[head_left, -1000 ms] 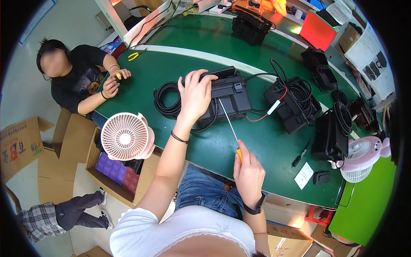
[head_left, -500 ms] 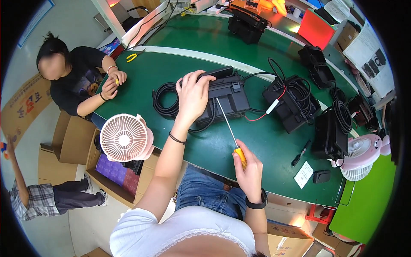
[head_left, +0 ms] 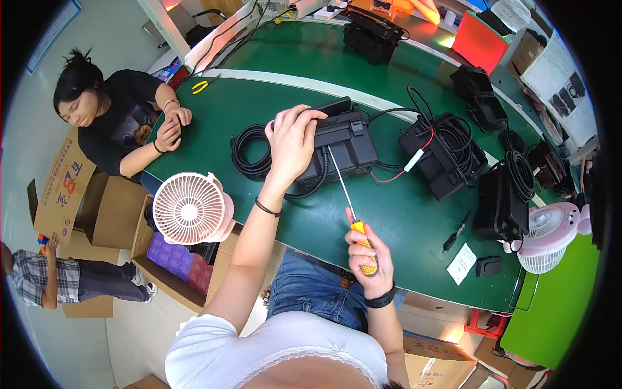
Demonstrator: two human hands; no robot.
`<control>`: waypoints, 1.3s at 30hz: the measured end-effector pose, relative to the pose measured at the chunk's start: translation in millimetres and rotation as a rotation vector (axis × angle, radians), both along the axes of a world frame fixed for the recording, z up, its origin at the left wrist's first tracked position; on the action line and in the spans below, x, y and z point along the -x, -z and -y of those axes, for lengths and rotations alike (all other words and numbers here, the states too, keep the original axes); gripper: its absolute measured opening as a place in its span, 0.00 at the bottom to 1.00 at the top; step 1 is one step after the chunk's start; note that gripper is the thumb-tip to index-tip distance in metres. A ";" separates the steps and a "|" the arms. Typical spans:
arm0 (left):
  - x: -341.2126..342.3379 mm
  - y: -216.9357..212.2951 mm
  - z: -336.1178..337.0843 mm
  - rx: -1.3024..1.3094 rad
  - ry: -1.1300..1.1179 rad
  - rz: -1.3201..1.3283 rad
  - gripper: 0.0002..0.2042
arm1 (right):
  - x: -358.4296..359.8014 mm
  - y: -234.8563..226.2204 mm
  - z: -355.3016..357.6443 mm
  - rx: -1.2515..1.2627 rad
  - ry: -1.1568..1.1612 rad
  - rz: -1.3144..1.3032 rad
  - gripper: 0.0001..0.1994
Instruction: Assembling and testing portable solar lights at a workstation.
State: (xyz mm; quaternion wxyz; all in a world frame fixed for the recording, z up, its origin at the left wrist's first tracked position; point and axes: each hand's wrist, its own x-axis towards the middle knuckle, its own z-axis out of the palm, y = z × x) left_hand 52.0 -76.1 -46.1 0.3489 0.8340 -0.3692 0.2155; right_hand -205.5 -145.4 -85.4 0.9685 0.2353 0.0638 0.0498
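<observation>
My left hand [head_left: 290,139] grips the top edge of a black plastic box [head_left: 355,146] with a latch, its fingers bent over the raised lid part at the back. In my right hand [head_left: 379,259] is a screwdriver [head_left: 343,185] with a yellow handle and a long thin shaft, the fingers wrapped round the handle. Its tip meets the front of the box, close to where a black cable leaves it. Whether a screw sits under the tip is too small to tell. Beside the box, on the left, lies a coil of black cable [head_left: 241,155].
A second black box [head_left: 440,175] with coiled cable stands right, more beyond it. A pink fan [head_left: 188,211] is at the table's left edge, another [head_left: 544,233] at the right. Yellow pliers [head_left: 202,85] lie far left. A co-worker [head_left: 123,123] sits left; another person [head_left: 55,279] handles a carton.
My right hand has shifted its grip on the screwdriver handle and turned, fingers now wrapped round it. My left hand stays put. At far left, the standing person and a carton have moved.
</observation>
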 end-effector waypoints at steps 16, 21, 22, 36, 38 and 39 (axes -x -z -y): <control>5.1 -0.4 -1.4 0.018 -0.059 0.005 0.08 | 2.8 -17.7 5.4 1.506 0.193 -0.259 0.34; 6.2 -0.1 -4.8 0.054 -0.068 0.001 0.08 | 2.4 -28.9 4.6 2.743 0.673 -0.526 0.17; 5.8 -0.4 -5.3 0.066 -0.069 0.004 0.08 | 2.4 -35.5 0.3 2.744 0.670 -0.521 0.17; 12.2 -1.5 -2.3 0.096 -0.104 0.062 0.06 | 10.0 -9.1 10.1 0.872 -0.026 -0.205 0.23; 13.6 -1.8 0.3 0.069 -0.121 0.113 0.06 | 10.3 -4.1 5.2 0.502 0.000 -0.131 0.23; 15.0 -1.4 0.5 0.069 -0.126 0.112 0.06 | 12.3 -5.4 4.7 0.503 -0.004 -0.131 0.23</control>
